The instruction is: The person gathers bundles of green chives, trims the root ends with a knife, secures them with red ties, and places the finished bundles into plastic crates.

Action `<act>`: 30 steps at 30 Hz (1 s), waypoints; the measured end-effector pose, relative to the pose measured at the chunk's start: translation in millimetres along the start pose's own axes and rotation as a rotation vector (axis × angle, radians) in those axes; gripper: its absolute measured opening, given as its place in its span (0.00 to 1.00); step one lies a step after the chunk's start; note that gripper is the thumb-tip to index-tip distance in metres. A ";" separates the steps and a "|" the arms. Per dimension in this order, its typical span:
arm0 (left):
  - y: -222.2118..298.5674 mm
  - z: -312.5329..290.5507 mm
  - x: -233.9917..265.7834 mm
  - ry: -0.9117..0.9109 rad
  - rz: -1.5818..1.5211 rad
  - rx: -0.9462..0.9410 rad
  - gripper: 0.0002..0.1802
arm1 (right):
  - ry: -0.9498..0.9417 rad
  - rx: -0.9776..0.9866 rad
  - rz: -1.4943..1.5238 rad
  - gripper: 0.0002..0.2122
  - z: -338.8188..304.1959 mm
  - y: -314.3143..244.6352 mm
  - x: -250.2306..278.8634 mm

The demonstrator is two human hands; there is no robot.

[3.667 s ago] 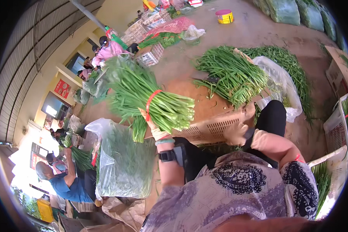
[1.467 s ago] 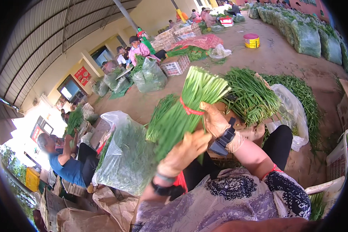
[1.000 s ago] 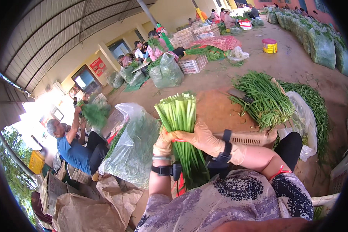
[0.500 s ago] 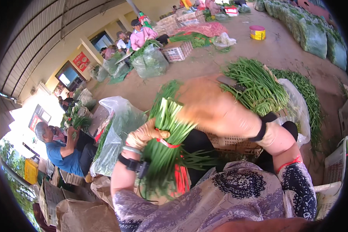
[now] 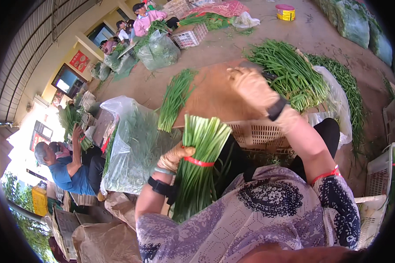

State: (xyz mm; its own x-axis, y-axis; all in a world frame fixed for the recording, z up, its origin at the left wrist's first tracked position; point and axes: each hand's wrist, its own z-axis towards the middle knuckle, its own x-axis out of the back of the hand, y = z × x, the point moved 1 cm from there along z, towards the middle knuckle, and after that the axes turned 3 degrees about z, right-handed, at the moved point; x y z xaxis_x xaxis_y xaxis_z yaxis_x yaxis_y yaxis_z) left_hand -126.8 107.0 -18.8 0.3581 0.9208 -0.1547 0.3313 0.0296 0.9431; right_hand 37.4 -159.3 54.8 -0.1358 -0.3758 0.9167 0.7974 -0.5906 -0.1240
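Note:
My gloved left hand (image 5: 174, 158) is closed round a bunch of garlic chives (image 5: 207, 136), which stands upright over my lap with its pale cut ends up. A red band (image 5: 199, 161) circles the bunch just below my thumb. My gloved right hand (image 5: 253, 87) is over the brown board (image 5: 210, 93), fingers loosely apart and nothing seen in them. Just beyond it lies a knife with a dark handle (image 5: 270, 76), partly hidden by the hand, against a heap of loose chives (image 5: 289, 72). A smaller bundle of chives (image 5: 175, 98) lies at the board's left edge.
The board rests on a plastic crate (image 5: 259, 135). A clear bag of greens (image 5: 134, 140) stands at left, near a person in blue (image 5: 74, 173). More greens (image 5: 338, 87) lie on the floor at right, near a white crate (image 5: 379, 179). A yellow bucket (image 5: 285, 13) stands far off.
My right hand has moved from beside the bunch, up and right across the board toward the knife. The bunch now stands more upright and lower in view. The loose red strips are out of sight.

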 end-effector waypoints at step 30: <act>-11.7 47.1 -60.6 -0.046 -0.264 -0.009 0.40 | 0.297 -0.148 0.681 0.10 -67.8 9.2 -26.4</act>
State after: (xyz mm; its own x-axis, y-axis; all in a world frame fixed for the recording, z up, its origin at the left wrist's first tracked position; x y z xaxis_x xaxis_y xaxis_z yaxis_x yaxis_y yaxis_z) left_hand -111.2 32.6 -34.3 0.2998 0.8620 -0.4087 0.4107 0.2700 0.8709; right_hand 8.4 -203.2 3.7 0.1891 -0.8558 0.4815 0.6773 -0.2414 -0.6950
